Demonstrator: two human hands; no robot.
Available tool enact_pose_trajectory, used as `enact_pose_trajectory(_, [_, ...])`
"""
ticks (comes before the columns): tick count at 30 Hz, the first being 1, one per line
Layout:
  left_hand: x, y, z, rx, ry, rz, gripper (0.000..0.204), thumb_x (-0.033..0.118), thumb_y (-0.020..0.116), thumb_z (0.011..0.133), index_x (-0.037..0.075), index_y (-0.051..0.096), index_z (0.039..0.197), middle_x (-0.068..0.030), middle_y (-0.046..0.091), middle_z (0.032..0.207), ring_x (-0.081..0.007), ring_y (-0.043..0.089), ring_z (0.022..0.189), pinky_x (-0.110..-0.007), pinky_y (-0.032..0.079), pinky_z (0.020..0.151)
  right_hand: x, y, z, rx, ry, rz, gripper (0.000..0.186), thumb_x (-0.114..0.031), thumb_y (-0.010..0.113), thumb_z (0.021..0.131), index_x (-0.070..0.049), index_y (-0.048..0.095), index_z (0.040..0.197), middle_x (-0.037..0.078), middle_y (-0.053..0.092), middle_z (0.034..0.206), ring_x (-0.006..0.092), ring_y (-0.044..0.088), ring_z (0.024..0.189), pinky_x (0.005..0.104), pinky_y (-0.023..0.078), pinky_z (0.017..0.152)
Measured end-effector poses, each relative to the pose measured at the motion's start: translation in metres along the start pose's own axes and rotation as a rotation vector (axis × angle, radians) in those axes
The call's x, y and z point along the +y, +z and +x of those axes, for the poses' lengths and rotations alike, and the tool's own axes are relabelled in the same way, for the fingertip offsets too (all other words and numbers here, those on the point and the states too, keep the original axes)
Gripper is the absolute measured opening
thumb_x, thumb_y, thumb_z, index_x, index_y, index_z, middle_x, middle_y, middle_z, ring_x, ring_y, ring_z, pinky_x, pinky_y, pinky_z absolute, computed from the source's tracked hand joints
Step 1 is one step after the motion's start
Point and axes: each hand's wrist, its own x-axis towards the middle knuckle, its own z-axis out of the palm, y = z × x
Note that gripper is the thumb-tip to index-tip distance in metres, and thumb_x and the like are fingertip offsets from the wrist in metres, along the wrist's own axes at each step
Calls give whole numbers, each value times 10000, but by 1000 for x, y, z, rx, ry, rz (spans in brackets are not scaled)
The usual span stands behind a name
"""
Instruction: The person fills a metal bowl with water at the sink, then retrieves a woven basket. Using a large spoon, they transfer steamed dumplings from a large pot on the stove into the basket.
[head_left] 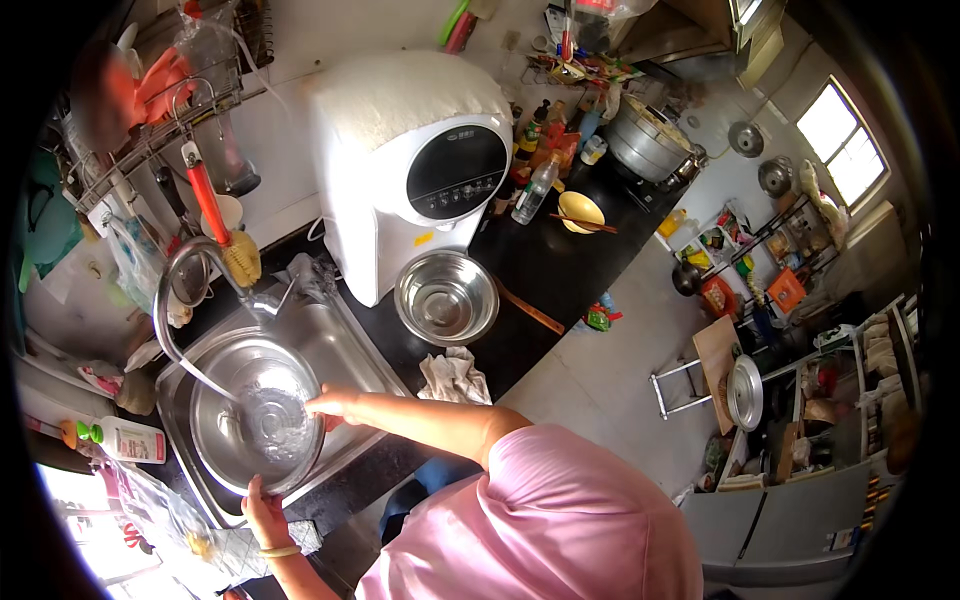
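My left hand (265, 510) grips the near rim of a steel basin (225, 420) in the sink (355, 355). My right hand (328, 405) holds the same basin by its right side. Water runs into it from a curved faucet (185, 250), whose spout hangs over the basin's left part. A crumpled cloth (455, 375) lies on the dark counter just right of the sink, below an empty steel bowl (445, 285). A long-handled yellow brush (240, 258) hangs behind the faucet.
A white countertop appliance (350, 170) stands behind the bowl. Bottles (540, 190), a yellow bowl (583, 210) with chopsticks and a large pot (645, 145) occupy the counter farther right. A soap bottle (135, 440) sits left of the sink. Shelves (820, 410) and a stool (685, 390) are at right.
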Motion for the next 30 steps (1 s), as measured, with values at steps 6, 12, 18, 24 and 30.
enact_pose_trajectory(6, [-5, 11, -35, 110, 2, -75, 109, 179, 635, 815, 76, 628, 850, -25, 616, 771, -125, 591, 627, -254, 488, 485, 19, 2, 0, -160, -37, -69, 202, -208, 701, 706, -19, 655, 763, 70, 628, 681, 178, 591, 564, 329, 499, 488])
enact_pose_trajectory(12, [-24, 22, -39, 86, -63, -8, 215, 169, 645, 805, 63, 602, 987, 6, 582, 781, -111, 572, 653, -226, 475, 518, 16, -30, -23, -105, -37, 22, 79, -78, 688, 677, -14, 641, 682, 38, 605, 631, 120, 540, 549, 272, 412, 483])
enact_pose_trajectory(18, [22, 24, -56, 69, 36, 144, 130, 124, 607, 838, -4, 592, 852, -70, 625, 744, -131, 608, 596, -239, 522, 553, 12, -1, -17, -118, 160, 92, 105, -132, 607, 751, -73, 569, 672, 33, 577, 673, 162, 591, 601, 307, 547, 580])
enact_pose_trajectory(24, [77, 38, -47, 97, 348, 153, 153, 82, 651, 837, -17, 535, 835, -39, 559, 687, -95, 551, 541, -206, 496, 524, 31, 27, 18, -252, 410, 429, 166, -119, 576, 749, -76, 511, 602, 60, 565, 601, 198, 593, 529, 263, 530, 463])
enact_pose_trajectory(30, [121, 87, -52, 105, 503, 385, 175, 107, 661, 828, -39, 565, 831, -36, 576, 712, -85, 564, 569, -203, 494, 502, 63, 64, 16, -392, 772, 853, 246, -99, 534, 798, 108, 524, 931, 422, 533, 920, 238, 609, 520, 178, 507, 402])
